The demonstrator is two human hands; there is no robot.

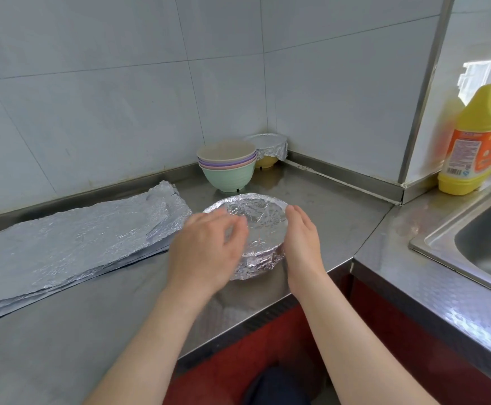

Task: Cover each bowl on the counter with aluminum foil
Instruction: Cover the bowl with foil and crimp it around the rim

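A bowl wrapped in crinkled aluminum foil [263,220] stands on the steel counter [98,311] in front of me. My left hand [209,249] lies over its left rim with relaxed fingers, slightly blurred. Along the bowl's right side, my right hand [301,238] stands flat with straight fingers against the foil. Behind, a stack of uncovered pastel bowls [227,168] sits with a mint green one at the bottom. A yellow bowl covered with foil [269,152] is in the wall corner. Loose foil sheets [72,244] lie piled to the left.
A yellow detergent bottle [476,141] stands at the right by the pillar. A steel sink [484,247] is set into the right counter. The counter's front edge runs diagonally just below the wrapped bowl, with red cabinet fronts [267,346] beneath.
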